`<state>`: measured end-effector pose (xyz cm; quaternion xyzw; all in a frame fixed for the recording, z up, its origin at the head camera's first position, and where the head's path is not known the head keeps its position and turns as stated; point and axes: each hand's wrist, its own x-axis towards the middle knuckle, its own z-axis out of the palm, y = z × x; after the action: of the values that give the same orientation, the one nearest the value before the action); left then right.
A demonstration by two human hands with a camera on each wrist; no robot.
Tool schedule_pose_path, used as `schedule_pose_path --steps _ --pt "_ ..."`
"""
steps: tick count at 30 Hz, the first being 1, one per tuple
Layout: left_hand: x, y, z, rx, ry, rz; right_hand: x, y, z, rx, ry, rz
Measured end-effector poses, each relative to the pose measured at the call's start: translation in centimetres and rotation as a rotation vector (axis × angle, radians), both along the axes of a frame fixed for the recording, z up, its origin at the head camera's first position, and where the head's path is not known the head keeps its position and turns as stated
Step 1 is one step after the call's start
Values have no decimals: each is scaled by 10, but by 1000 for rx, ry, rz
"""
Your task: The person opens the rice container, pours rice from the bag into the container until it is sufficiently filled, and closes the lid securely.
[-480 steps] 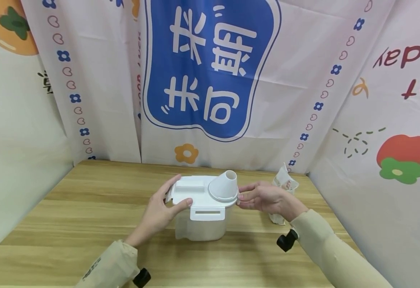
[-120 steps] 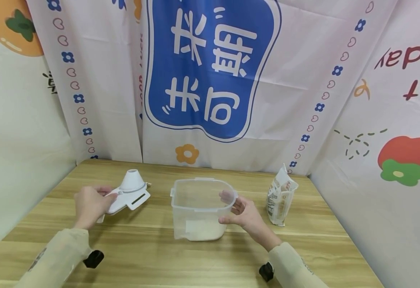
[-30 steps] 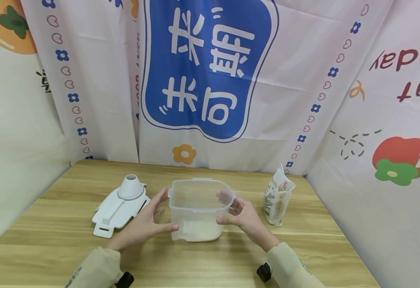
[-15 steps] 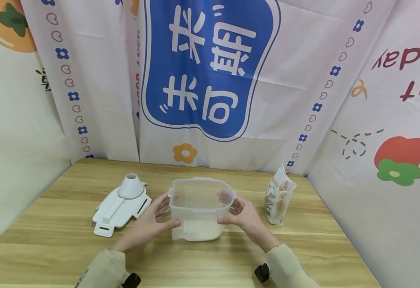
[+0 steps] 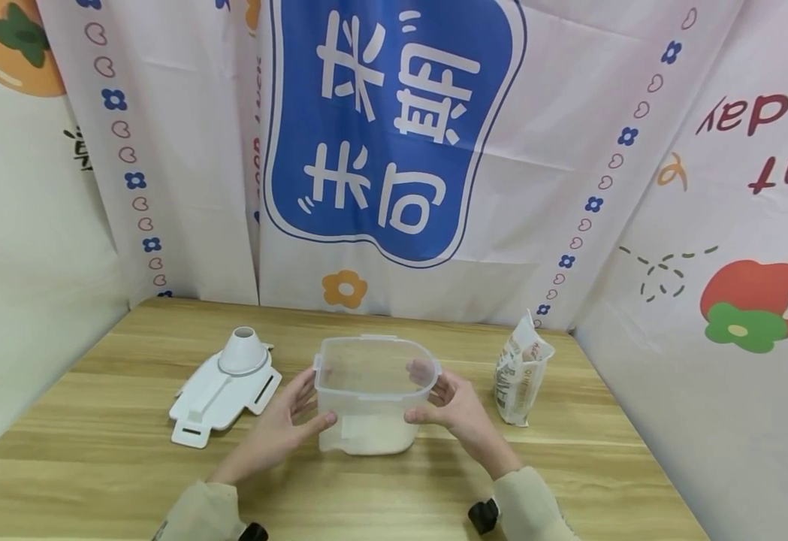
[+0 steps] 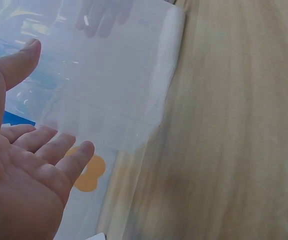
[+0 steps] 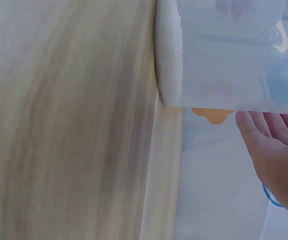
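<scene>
A translucent plastic storage container (image 5: pixel 369 402) without a lid stands upright on the table, with a layer of white stuff (image 7: pixel 169 55) at its bottom. My left hand (image 5: pixel 284 424) is at its left side, thumb along the front and fingers extended by the side wall. On the other side, my right hand (image 5: pixel 457 409) has its thumb at the front and its fingertips at the side wall, seen partly through the plastic. Neither hand is curled round it. The white lid (image 5: pixel 221 398), with a cone-shaped spout (image 5: pixel 243 352), lies left of my left hand.
A white printed bag (image 5: pixel 520 372) stands upright on the right of the wooden table (image 5: pixel 366 496). Behind the table hangs a printed cloth (image 5: pixel 522 225), and more printed cloth closes off both sides.
The lid came off the container and was laid down on the left. My left hand then moved back to the container's left side. During the last half second little has moved.
</scene>
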<state>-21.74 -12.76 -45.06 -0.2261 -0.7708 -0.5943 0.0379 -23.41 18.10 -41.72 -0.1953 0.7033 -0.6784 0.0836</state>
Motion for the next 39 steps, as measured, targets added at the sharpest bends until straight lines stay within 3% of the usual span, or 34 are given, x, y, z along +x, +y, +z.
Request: schedule_pose_path --steps 7,18,28,33,39 --pt "3 2 -2 5 4 24 2 -1 0 8 9 -5" --pt "7 6 -5 55 -5 -8 7 -1 1 7 18 -14" --pt "8 8 -2 56 -14 -16 16 3 3 40 39 -70" --pt "9 8 -3 46 -29 -16 24 13 10 89 134 -195" --pt "8 8 -3 55 -36 -19 38 32 30 110 424 -310"
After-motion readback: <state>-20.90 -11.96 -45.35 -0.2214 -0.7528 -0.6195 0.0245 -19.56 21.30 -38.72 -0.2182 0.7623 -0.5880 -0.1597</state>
